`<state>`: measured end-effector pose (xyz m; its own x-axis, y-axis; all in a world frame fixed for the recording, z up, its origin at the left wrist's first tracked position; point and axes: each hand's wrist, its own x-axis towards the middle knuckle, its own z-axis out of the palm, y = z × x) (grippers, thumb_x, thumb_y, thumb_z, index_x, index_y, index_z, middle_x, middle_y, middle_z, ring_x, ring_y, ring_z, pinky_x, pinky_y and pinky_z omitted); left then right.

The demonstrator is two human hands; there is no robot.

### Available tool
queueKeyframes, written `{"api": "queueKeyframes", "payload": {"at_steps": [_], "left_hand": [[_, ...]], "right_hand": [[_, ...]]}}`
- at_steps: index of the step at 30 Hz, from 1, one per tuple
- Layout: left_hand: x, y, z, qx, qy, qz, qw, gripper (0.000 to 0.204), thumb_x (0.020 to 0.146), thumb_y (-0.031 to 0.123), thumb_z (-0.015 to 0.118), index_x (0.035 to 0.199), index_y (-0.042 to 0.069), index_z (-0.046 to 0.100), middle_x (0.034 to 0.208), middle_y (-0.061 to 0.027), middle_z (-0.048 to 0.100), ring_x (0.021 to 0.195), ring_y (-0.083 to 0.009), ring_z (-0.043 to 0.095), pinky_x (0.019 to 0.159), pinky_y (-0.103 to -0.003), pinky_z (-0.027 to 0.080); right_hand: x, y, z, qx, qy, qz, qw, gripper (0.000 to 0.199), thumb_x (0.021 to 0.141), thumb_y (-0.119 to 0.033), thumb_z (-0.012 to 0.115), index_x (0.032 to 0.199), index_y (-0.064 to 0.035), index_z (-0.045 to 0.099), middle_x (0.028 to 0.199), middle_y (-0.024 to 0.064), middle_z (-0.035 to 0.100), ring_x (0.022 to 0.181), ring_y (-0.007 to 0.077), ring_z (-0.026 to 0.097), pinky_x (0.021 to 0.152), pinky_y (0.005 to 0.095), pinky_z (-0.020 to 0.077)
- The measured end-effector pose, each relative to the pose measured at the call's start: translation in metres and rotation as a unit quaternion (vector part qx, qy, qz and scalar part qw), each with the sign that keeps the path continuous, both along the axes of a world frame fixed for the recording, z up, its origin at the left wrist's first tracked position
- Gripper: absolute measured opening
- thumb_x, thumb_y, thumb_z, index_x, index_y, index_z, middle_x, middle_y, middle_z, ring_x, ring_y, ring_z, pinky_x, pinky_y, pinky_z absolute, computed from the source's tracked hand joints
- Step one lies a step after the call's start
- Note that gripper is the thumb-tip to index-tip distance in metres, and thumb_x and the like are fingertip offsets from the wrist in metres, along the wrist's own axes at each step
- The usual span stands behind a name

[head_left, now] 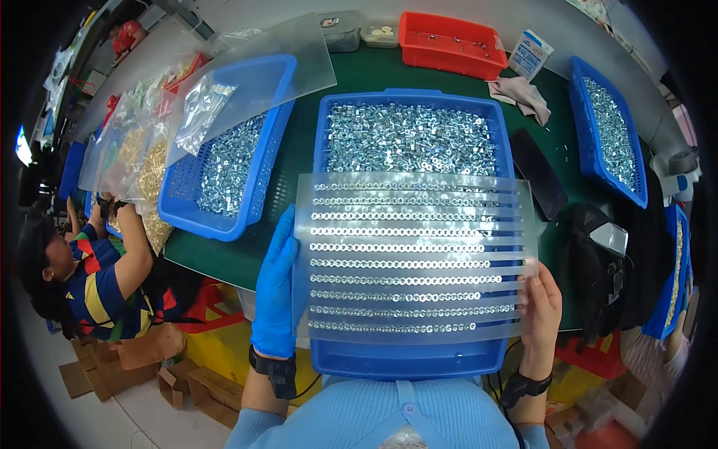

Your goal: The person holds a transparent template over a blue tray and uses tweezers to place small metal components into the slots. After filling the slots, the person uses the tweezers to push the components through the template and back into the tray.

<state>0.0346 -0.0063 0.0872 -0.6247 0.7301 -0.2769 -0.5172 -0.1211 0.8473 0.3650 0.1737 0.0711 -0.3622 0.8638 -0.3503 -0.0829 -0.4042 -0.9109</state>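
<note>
A translucent plastic sheet (pixel 303 262) is held between my two hands above a blue plastic tray (pixel 411 363). Across it run several rows of small, shiny ring-like metal pieces (pixel 396 248); some rows end short of the right side. My left hand (pixel 275 292), in a blue glove, is closed on the sheet's left edge, with part of its fingers hidden. On the right edge, my bare right hand (pixel 541 303) grips the sheet with bent fingers. The tray's far part is full of loose small metal parts (pixel 411 138).
Blue baskets of metal parts stand left (pixel 168 194) and right (pixel 639 191). Another clear sheet (pixel 299 56) overlaps the left basket. A red bin (pixel 452 45), a cloth (pixel 521 97) and a dark flat object (pixel 538 172) are on the green table (pixel 299 142). A co-worker (pixel 112 277) handles bags at left.
</note>
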Motion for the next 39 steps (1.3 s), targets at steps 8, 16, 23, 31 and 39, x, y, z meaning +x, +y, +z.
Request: {"api": "queueKeyframes", "payload": {"at_steps": [8, 16, 23, 31, 39], "left_hand": [[-0.002, -0.003, -0.004, 0.005, 0.058, 0.006, 0.998, 0.056, 0.105, 0.011, 0.042, 0.157, 0.004, 0.023, 0.159, -0.0102, 0.031, 0.143, -0.0213, 0.036, 0.118, -0.035, 0.03], [-0.002, -0.003, -0.012, -0.024, 0.056, 0.001, 0.998, 0.056, 0.106, 0.014, 0.042, 0.157, 0.004, 0.022, 0.161, -0.0078, 0.029, 0.144, -0.021, 0.035, 0.119, -0.036, 0.029], [-0.005, -0.003, -0.029, -0.032, 0.08, -0.027, 0.996, 0.058, 0.105, 0.023, 0.045, 0.156, 0.004, 0.026, 0.158, -0.0091, 0.033, 0.14, -0.0218, 0.039, 0.116, -0.037, 0.033], [-0.004, -0.009, -0.029, -0.03, -0.014, -0.027, 0.999, 0.056, 0.105, 0.032, 0.046, 0.152, 0.004, 0.036, 0.149, -0.0099, 0.046, 0.131, -0.0223, 0.049, 0.111, -0.036, 0.039], [-0.017, -0.021, -0.053, -0.02, -0.055, -0.007, 0.998, 0.054, 0.105, 0.031, 0.048, 0.15, 0.003, 0.039, 0.144, -0.0086, 0.051, 0.125, -0.0199, 0.053, 0.108, -0.034, 0.041]], "right_hand": [[0.0, -0.005, 0.004, 0.067, -0.046, 0.024, 0.996, 0.035, 0.101, -0.016, 0.053, 0.132, -0.0001, 0.057, 0.092, -0.004, 0.06, 0.065, 0.0001, 0.044, 0.054, 0.0155, 0.0329], [-0.009, 0.001, -0.007, 0.211, -0.168, 0.058, 0.961, 0.031, 0.102, -0.013, 0.052, 0.128, 0.0, 0.062, 0.088, -0.0043, 0.056, 0.064, 0.0012, 0.041, 0.055, 0.0178, 0.0318], [0.001, 0.018, -0.012, 0.343, -0.231, 0.074, 0.907, 0.029, 0.101, -0.012, 0.054, 0.123, 0.0037, 0.062, 0.088, -0.0004, 0.054, 0.067, 0.0083, 0.049, 0.059, 0.023, 0.0398], [0.021, 0.012, 0.006, 0.429, -0.421, 0.107, 0.792, 0.023, 0.09, -0.005, 0.064, 0.112, 0.002, 0.065, 0.087, 0.0106, 0.056, 0.074, 0.0214, 0.059, 0.067, 0.0318, 0.0481], [0.035, 0.0, -0.016, 0.453, -0.462, 0.1, 0.756, 0.029, 0.089, -0.001, 0.062, 0.118, 0.0, 0.059, 0.086, 0.0117, 0.056, 0.073, 0.0228, 0.06, 0.066, 0.032, 0.049]]}}
